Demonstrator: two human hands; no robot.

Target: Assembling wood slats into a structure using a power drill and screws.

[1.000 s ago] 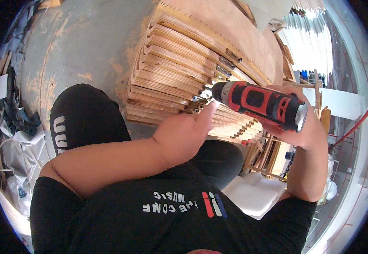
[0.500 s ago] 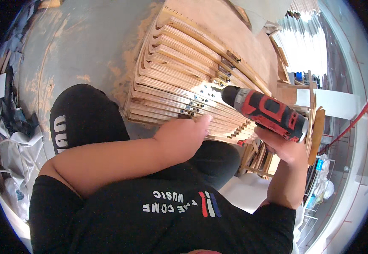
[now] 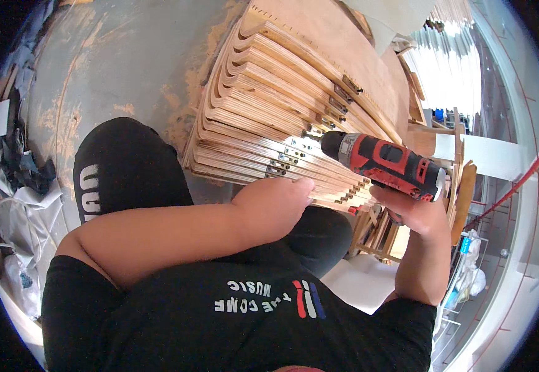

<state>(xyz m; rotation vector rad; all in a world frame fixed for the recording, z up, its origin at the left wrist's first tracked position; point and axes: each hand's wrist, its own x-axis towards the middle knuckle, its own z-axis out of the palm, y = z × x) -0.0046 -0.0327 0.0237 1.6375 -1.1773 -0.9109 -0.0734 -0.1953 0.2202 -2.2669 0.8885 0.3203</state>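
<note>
My right hand [image 3: 412, 208] is wrapped round the grip of a red and black cordless drill [image 3: 387, 162]. The drill points left, and its tip is at a small metal bracket [image 3: 306, 141] on the edge of a stack of curved plywood panels [image 3: 263, 93]. Lit brightly, that bracket sits in a row with other brackets [image 3: 280, 163] along the panel edges. My left hand [image 3: 274, 201] is closed by the near edge of the stack, thumb on top. Its other fingers are mostly hidden, and I cannot make out what it holds.
Sawdust lies on the grey floor [image 3: 127, 62] left of the stack. Wooden pieces [image 3: 375, 232] stand behind my right hand. A white wire rack with bags [image 3: 468, 273] is at the right, and crumpled white sheeting [image 3: 27, 217] at the left. My bent knee [image 3: 127, 167] is beside the panels.
The drill has shifted slightly left and down, its tip now closer to the lit bracket. My left hand has moved a little right and down. The stack appears slightly shifted right.
</note>
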